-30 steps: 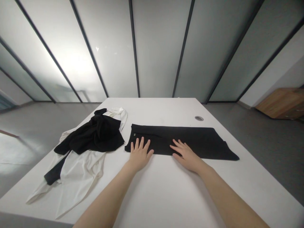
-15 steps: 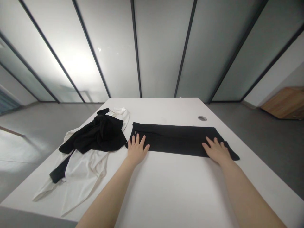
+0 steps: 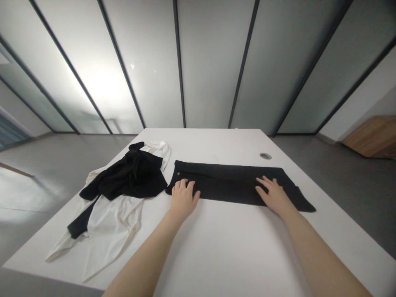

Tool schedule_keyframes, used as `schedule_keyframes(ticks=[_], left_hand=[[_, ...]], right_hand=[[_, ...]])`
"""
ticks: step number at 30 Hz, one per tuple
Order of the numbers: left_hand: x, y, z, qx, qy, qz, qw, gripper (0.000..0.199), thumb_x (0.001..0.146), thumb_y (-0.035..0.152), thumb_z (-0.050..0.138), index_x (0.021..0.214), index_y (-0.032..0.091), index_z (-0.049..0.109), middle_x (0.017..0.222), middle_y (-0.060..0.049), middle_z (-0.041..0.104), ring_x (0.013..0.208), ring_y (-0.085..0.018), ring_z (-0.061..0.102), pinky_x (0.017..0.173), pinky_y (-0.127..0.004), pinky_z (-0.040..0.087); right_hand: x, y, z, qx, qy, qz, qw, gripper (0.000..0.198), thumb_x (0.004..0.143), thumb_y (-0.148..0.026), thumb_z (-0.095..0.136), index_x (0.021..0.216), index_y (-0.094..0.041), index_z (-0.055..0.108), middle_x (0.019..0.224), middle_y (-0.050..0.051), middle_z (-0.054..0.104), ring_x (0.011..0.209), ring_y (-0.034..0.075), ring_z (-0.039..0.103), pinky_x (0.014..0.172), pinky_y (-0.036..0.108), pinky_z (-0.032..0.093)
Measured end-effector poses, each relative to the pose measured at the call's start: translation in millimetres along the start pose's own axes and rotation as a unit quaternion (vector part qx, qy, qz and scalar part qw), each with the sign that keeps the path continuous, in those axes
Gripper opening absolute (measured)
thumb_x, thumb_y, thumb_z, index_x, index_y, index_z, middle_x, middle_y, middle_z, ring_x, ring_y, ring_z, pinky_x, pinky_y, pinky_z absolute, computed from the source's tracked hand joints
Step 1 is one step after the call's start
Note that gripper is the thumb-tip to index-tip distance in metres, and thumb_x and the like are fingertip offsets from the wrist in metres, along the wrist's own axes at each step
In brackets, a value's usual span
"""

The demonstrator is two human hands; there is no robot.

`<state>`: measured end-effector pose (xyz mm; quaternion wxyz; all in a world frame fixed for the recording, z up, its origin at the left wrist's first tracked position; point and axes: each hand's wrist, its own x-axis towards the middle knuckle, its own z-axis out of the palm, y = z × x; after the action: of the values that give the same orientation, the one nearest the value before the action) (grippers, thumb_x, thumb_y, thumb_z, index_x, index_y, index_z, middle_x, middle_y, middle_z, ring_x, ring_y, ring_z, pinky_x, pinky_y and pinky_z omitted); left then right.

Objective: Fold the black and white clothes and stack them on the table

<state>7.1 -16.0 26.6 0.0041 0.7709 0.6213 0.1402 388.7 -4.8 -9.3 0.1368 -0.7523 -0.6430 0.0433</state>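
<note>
A long black garment point(image 3: 229, 183), which looks like trousers folded lengthwise, lies flat across the white table in front of me. Near its left end is a small pale mark. My left hand point(image 3: 184, 198) is over the near edge of that left end, fingers spread and holding nothing. Towards the garment's right end, my right hand point(image 3: 274, 196) is also open, palm down with fingers apart. Whether either palm presses on the cloth or hovers just above it, I cannot tell. The garment's right end slants to a point beyond my right hand.
On the left of the white table point(image 3: 216, 247), a crumpled black garment point(image 3: 133, 175) lies on top of white cloth point(image 3: 111, 222), partly past the table's left edge. A round cable hole point(image 3: 265, 156) sits at the back right. Frosted glass panels point(image 3: 207, 66) stand behind.
My right hand has shifted left along the black garment, away from its right end. My left hand has drawn slightly nearer to me and right, its fingers a little more bent.
</note>
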Motion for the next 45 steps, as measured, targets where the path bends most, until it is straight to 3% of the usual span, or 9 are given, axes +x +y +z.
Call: schedule_keyframes(ticks=[4, 11, 23, 27, 31, 35, 39, 41, 45], left_hand=[[-9, 16, -9, -0.02, -0.059, 0.035, 0.997, 0.032, 0.103, 0.044, 0.051, 0.114, 0.021, 0.071, 0.109, -0.012, 0.068, 0.103, -0.03, 0.063, 0.089, -0.043, 0.051], [-9, 16, -5, 0.019, -0.053, -0.012, 0.998, 0.038, 0.102, 0.047, 0.054, 0.125, 0.021, 0.068, 0.114, -0.014, 0.065, 0.109, -0.034, 0.06, 0.09, -0.045, 0.048], [-9, 10, 4, -0.005, -0.045, 0.022, 0.999, 0.041, 0.106, 0.048, 0.046, 0.131, 0.024, 0.067, 0.134, -0.013, 0.065, 0.118, -0.033, 0.059, 0.099, -0.046, 0.047], [-9, 10, 4, -0.017, -0.046, 0.028, 0.998, 0.041, 0.105, 0.048, 0.047, 0.13, 0.023, 0.068, 0.138, -0.013, 0.065, 0.122, -0.033, 0.059, 0.104, -0.048, 0.045], [-9, 11, 5, -0.024, -0.033, 0.036, 0.998, 0.04, 0.105, 0.047, 0.049, 0.13, 0.023, 0.069, 0.141, -0.014, 0.064, 0.127, -0.033, 0.057, 0.109, -0.049, 0.043], [-9, 13, 7, -0.032, -0.006, 0.049, 0.998, 0.04, 0.105, 0.046, 0.049, 0.133, 0.023, 0.067, 0.144, -0.014, 0.061, 0.13, -0.033, 0.055, 0.112, -0.049, 0.042], [-8, 13, 8, -0.041, 0.022, 0.053, 0.998, 0.043, 0.106, 0.046, 0.048, 0.137, 0.022, 0.064, 0.146, -0.015, 0.059, 0.133, -0.032, 0.054, 0.114, -0.049, 0.041], [-7, 12, 7, -0.043, 0.027, 0.05, 0.997, 0.043, 0.106, 0.046, 0.049, 0.139, 0.021, 0.063, 0.148, -0.015, 0.058, 0.135, -0.032, 0.053, 0.114, -0.048, 0.041], [-7, 11, 8, -0.036, 0.009, 0.046, 0.998, 0.041, 0.104, 0.045, 0.05, 0.137, 0.023, 0.064, 0.151, -0.014, 0.057, 0.14, -0.032, 0.05, 0.117, -0.05, 0.039]], right_hand=[[-11, -23, 5, 0.075, -0.064, -0.159, 0.982, 0.045, 0.1, -0.047, 0.046, 0.132, -0.026, 0.07, 0.161, 0.009, 0.051, 0.155, 0.039, 0.034, 0.124, 0.065, 0.028], [-15, -25, 5, 0.082, -0.088, -0.184, 0.975, 0.04, 0.099, -0.047, 0.05, 0.126, -0.027, 0.07, 0.163, 0.009, 0.049, 0.156, 0.037, 0.035, 0.125, 0.06, 0.03], [3, 11, 5, -0.042, 0.008, 0.106, 0.993, 0.066, 0.101, -0.057, 0.033, 0.152, -0.021, 0.055, 0.166, 0.018, 0.041, 0.15, 0.048, 0.038, 0.117, 0.068, 0.034], [-3, 6, -3, -0.055, 0.018, 0.135, 0.989, 0.071, 0.099, -0.063, 0.031, 0.151, -0.023, 0.058, 0.161, 0.021, 0.046, 0.141, 0.053, 0.045, 0.108, 0.075, 0.038], [-13, -10, -9, -0.067, 0.001, 0.045, 0.997, 0.067, 0.099, -0.06, 0.034, 0.145, -0.022, 0.065, 0.145, 0.026, 0.059, 0.129, 0.054, 0.055, 0.1, 0.074, 0.044], [-33, -46, -23, 0.05, -0.089, -0.118, 0.988, 0.059, 0.099, -0.058, 0.044, 0.141, -0.025, 0.068, 0.146, 0.018, 0.062, 0.134, 0.042, 0.057, 0.114, 0.062, 0.043], [-56, -81, -43, 0.294, -0.268, -0.221, 0.89, 0.057, 0.101, -0.059, 0.049, 0.151, -0.033, 0.058, 0.161, 0.007, 0.051, 0.138, 0.032, 0.057, 0.111, 0.05, 0.051], [-61, -89, -47, 0.347, -0.281, -0.225, 0.866, 0.054, 0.103, -0.056, 0.047, 0.149, -0.031, 0.06, 0.154, 0.009, 0.058, 0.132, 0.031, 0.063, 0.108, 0.05, 0.054], [-60, -91, -39, 0.246, -0.198, -0.26, 0.912, 0.043, 0.102, -0.048, 0.052, 0.137, -0.03, 0.07, 0.146, 0.008, 0.065, 0.137, 0.032, 0.057, 0.118, 0.053, 0.044]])
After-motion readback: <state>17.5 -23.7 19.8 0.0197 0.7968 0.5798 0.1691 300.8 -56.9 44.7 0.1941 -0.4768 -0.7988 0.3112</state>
